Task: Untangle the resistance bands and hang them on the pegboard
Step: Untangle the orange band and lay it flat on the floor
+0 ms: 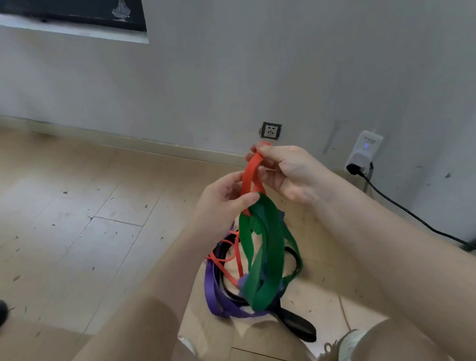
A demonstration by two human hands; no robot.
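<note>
Both hands pinch the red band (250,176): right hand (288,172) at its top, left hand (221,202) lower (apparently), limp, stretchy rubber best gripped near the snag.

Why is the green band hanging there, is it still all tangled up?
Still tangled. The green band hangs looped through the red band, which the right hand pinches, with purple and black bands wound around it.

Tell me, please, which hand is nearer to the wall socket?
Right. The right hand pinches the red band just below the wall socket; the left hand sits lower and further left.
</note>
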